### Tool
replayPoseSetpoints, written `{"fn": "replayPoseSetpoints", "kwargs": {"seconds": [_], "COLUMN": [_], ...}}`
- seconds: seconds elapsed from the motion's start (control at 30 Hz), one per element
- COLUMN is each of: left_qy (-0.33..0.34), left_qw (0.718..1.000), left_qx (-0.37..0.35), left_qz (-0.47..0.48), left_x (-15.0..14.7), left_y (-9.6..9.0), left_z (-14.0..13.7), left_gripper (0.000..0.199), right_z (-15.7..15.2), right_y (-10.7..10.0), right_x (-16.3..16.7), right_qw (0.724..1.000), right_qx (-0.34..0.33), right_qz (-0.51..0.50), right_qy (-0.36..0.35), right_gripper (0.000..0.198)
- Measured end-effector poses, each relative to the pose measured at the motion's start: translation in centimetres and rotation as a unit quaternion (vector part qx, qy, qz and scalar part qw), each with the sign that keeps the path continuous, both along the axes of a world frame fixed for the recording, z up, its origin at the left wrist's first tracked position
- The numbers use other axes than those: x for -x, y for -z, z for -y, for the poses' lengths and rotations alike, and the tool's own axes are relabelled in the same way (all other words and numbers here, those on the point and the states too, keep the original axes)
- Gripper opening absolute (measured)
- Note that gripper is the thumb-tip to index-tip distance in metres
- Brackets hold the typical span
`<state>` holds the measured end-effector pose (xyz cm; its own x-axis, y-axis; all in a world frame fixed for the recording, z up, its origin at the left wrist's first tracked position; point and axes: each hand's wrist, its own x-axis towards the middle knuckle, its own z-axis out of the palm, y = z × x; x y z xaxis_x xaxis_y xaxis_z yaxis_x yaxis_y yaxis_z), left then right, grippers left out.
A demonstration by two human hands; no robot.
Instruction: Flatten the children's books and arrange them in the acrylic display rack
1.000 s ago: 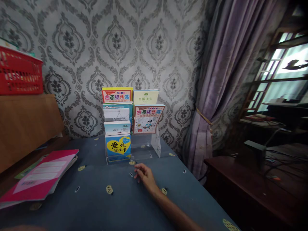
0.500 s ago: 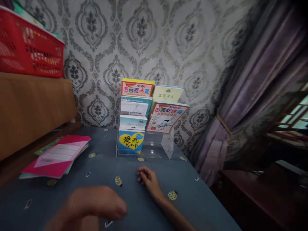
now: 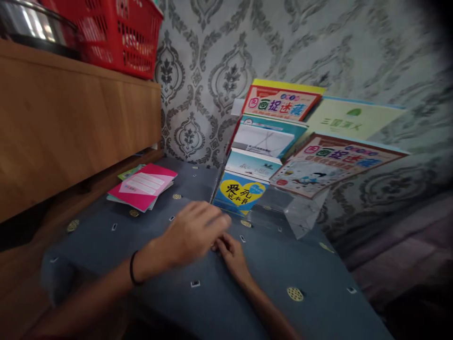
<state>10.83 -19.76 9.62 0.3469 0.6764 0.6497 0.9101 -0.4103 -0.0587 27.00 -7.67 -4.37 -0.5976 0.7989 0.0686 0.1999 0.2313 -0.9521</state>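
Note:
My left hand (image 3: 194, 231) is over the table, slightly blurred, with a dark band on its wrist. Its fingers reach forward and to the right, and nothing shows in them. Just beyond it, my right hand (image 3: 233, 257) rests on the cloth with curled fingers, partly covered by the left hand; I see no object in it. Behind both hands stands a clear book rack (image 3: 304, 217) with picture books. A blue book with a yellow heart (image 3: 240, 193) fills its lowest left tier. On the right side leans a brown-edged picture book (image 3: 336, 165).
A stack of booklets with a pink cover (image 3: 145, 186) lies on the blue tablecloth (image 3: 269, 269) at the left. Beside the table is a wooden cabinet (image 3: 81, 123), bearing a red basket (image 3: 139, 38) and a metal pot (image 3: 38, 28). A purple curtain (image 3: 417, 255) hangs at the right.
My view has turned left and come closer to the rack. My left hand has moved forward and right, up to my right hand, which stays on the table.

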Motion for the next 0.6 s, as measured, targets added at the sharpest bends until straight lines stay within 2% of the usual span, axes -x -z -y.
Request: {"fn": "replayPoseSetpoints", "kwargs": {"seconds": [0.07, 0.13, 0.2, 0.27, 0.3, 0.47, 0.6], "left_qy": [-0.174, -0.333, -0.425, -0.469, -0.477, -0.475, -0.494], "left_qw": [0.982, 0.933, 0.884, 0.854, 0.848, 0.854, 0.837], "left_qx": [0.069, 0.134, 0.193, 0.224, 0.23, 0.209, 0.234], "left_qz": [-0.006, 0.003, 0.012, 0.017, 0.018, 0.017, 0.025], "left_x": [3.5, 7.1, 10.1, 12.2, 12.9, 13.8, 13.3], "left_y": [1.2, 2.6, 4.0, 5.0, 5.4, 5.9, 5.2], "left_z": [-2.1, -3.1, -3.2, -2.8, -2.5, -1.9, -2.2], "left_gripper": [0.033, 0.044, 0.057, 0.063, 0.063, 0.055, 0.051], "right_z": [0.1, 0.1, 0.1, 0.0, 0.0, 0.0, 0.1], "right_y": [-0.2, -0.4, -0.6, -0.6, -0.5, -0.3, -0.5], "right_x": [-0.2, -0.4, -0.6, -0.6, -0.6, -0.7, -0.9], "right_qw": [1.0, 0.999, 0.998, 0.998, 0.998, 0.997, 0.997], "right_qx": [0.006, 0.017, 0.025, 0.029, 0.03, 0.025, 0.024], "right_qz": [-0.014, -0.03, -0.047, -0.056, -0.058, -0.064, -0.068], "right_qy": [0.007, 0.011, 0.015, 0.018, 0.02, 0.02, 0.016], "right_gripper": [0.033, 0.033, 0.035, 0.036, 0.036, 0.039, 0.045]}}
